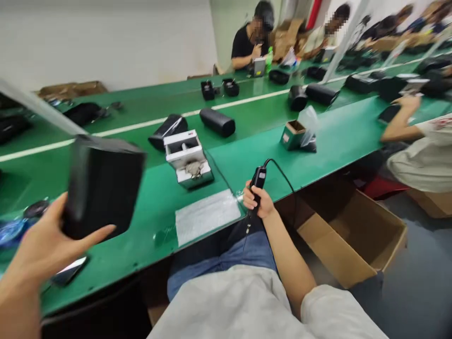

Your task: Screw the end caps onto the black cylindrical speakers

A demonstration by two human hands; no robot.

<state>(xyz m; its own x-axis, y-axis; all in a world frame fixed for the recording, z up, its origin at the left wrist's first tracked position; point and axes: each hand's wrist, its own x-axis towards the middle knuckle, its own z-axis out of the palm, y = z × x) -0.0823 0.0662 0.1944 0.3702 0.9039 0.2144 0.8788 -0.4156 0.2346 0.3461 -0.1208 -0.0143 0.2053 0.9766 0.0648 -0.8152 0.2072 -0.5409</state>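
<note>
My left hand (49,245) is closed around a black box-shaped case (108,188), raised above the left part of the bench and slightly blurred. My right hand (260,201) grips a corded black electric screwdriver (260,176) near the bench's front edge. Its cord leaves from the top, and its tip points down. Between the hands lies a white foam sheet (208,216) on the green bench. Behind that sheet stands an open white-and-grey box (187,146) with small metal parts in its front section.
Black cylindrical cases (217,122) lie along the green bench (247,146). A small green box (293,135) stands to the right, beside a plastic bag (310,122). A phone (70,270) lies under my left arm. An open cardboard carton (353,230) is on the floor. Co-workers sit nearby.
</note>
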